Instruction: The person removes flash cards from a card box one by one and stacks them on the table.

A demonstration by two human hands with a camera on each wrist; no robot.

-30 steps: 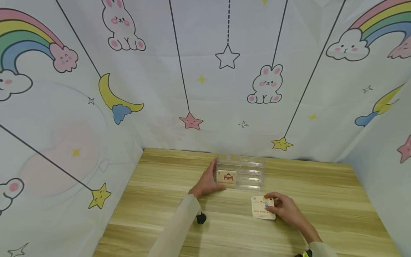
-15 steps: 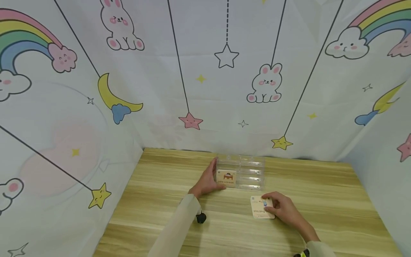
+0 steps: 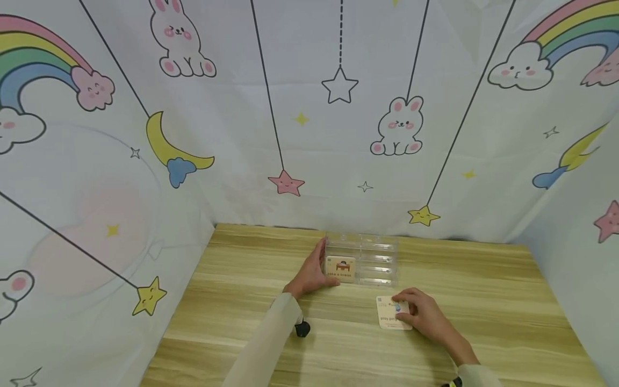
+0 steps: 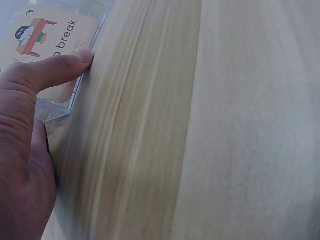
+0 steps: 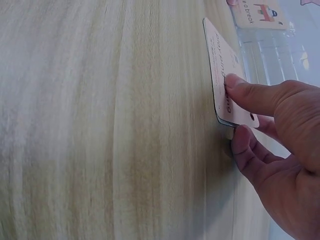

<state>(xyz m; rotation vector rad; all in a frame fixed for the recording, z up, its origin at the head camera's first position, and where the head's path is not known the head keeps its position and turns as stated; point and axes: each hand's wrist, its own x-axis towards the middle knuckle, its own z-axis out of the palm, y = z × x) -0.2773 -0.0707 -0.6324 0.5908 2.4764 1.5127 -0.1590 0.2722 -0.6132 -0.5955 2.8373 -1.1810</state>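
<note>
A clear plastic box (image 3: 377,262) with several compartments stands against the back of the table. Its front left part holds a cream card reading "take a break" (image 3: 340,267), with a figure at a desk. My left hand (image 3: 308,275) grips the box's left end, the thumb lying along its front edge in the left wrist view. My right hand (image 3: 427,316) pinches a cream flash card reading "play ping" (image 3: 388,317), thumb on top and fingers beneath. In the right wrist view this card is tilted above the table, and a second edge shows under it, so there seems to be more than one.
The wood-grain table (image 3: 232,301) meets white cloth walls (image 3: 319,145) printed with rabbits, stars and rainbows at the back and sides. A dark round piece (image 3: 302,328) sits at the left wrist.
My right hand and its card have shifted very slightly left. The left hand stays on the box, and the head view has moved a little.
</note>
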